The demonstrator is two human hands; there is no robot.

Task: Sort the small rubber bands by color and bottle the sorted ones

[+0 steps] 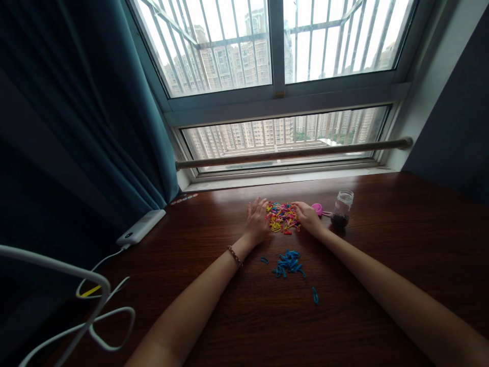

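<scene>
1. Multicoloured heap (283, 218) of small plastic loops, seen in the head view, the only 1 there is: it lies on the dark wooden table (382, 285), far from the person and close to the window sill, directly between the 2 hands.
2. Its long axis runs left to right, from 1 hand to the other. The single loops are too small to tell which way each points.
3. Left hand (256, 219): palm down, fingers stretched out and relaxed, their tips touching the heap's left edge. The heap lies to the right of these fingers. A beaded bracelet (235, 256) sits on this wrist.
4. Right hand (307, 216): fingers bent down onto the heap's right edge, so the heap lies to their left. Whether they pinch a loop cannot be told.
5. Both hands touch the heap, so neither is clearly nearer.
6. Blue heap (289, 263): only blue loops, apart from the multicoloured heap and nearer the person, between the 2 forearms. It spreads slightly left to right.
7. A stray blue loop (315, 295) lies closer still, its long axis running toward and away from the person. Another blue loop (264, 260) lies just left of the blue heap.
8. A pink lid (317, 208) lies just beyond the right hand. A glass jar (342, 208) with dark contents stands upright to the lid's right.
9. Well apart on the left, a white power bank (141, 227) lies by the teal curtain (95, 127), with a white cable (110, 285) looping off it.
</scene>
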